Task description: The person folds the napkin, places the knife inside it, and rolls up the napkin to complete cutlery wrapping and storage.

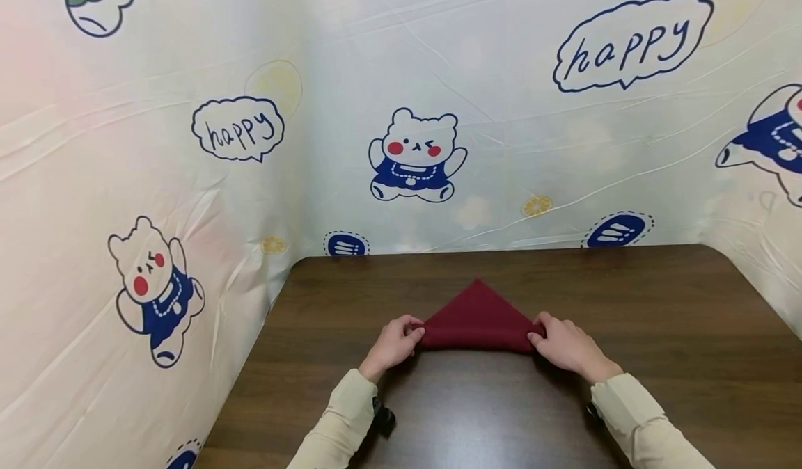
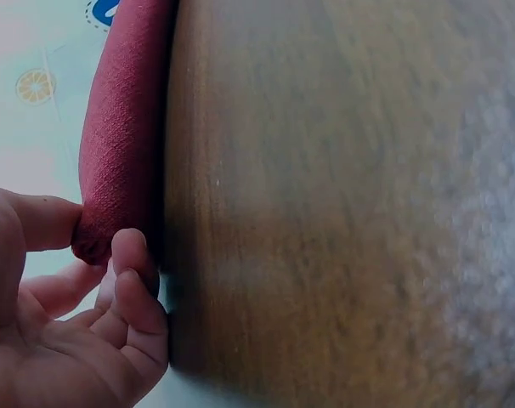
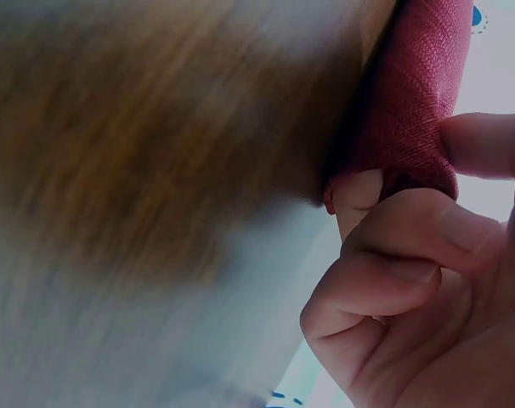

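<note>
A dark red cloth napkin (image 1: 477, 316) lies on the brown wooden table. Its near side is rolled into a thick band, while the far side tapers to a flat triangular point. My left hand (image 1: 396, 344) pinches the left end of the roll between thumb and fingers; in the left wrist view the rolled cloth (image 2: 126, 119) runs away from the fingertips. At the opposite end, my right hand (image 1: 567, 345) grips the roll, its thumb on the near face. The right wrist view shows fingers curled at the end of the cloth (image 3: 415, 102), one fingertip tucked against its underside.
The wooden table (image 1: 476, 406) has rounded far corners. Behind it and along the left hangs a pale curtain (image 1: 501, 142) printed with cartoon bears and "happy" bubbles. A small black device (image 1: 383, 419) is strapped at the left sleeve's cuff.
</note>
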Available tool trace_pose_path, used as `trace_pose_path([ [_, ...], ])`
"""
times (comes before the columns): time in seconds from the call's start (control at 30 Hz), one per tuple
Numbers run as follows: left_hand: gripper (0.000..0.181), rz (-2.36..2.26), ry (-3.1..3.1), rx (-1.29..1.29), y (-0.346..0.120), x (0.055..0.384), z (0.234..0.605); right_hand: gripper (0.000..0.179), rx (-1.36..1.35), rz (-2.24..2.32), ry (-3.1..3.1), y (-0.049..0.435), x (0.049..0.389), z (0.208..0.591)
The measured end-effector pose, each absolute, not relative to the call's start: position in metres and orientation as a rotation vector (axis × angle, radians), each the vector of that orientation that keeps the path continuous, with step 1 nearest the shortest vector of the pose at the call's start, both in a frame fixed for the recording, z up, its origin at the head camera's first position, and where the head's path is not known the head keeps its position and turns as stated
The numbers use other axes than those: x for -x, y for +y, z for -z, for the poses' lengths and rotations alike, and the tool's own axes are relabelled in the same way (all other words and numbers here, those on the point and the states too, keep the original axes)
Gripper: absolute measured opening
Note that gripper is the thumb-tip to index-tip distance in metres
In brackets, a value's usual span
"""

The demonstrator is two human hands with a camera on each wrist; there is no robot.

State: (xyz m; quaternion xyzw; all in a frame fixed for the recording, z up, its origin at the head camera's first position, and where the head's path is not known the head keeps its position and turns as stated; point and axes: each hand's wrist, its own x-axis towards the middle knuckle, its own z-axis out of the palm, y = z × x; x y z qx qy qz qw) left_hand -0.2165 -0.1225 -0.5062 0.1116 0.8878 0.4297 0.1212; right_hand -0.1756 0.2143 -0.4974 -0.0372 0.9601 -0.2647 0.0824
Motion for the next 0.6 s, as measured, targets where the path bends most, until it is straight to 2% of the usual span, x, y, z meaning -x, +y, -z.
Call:
trace_pose_path([
  [0.6, 0.024, -1.199, 2.681, -0.271, -0.1204, 0.2186, 0.5098, 0.028, 0.028, 0.786, 2.839, 0.2137, 0.1776, 0.4982],
])
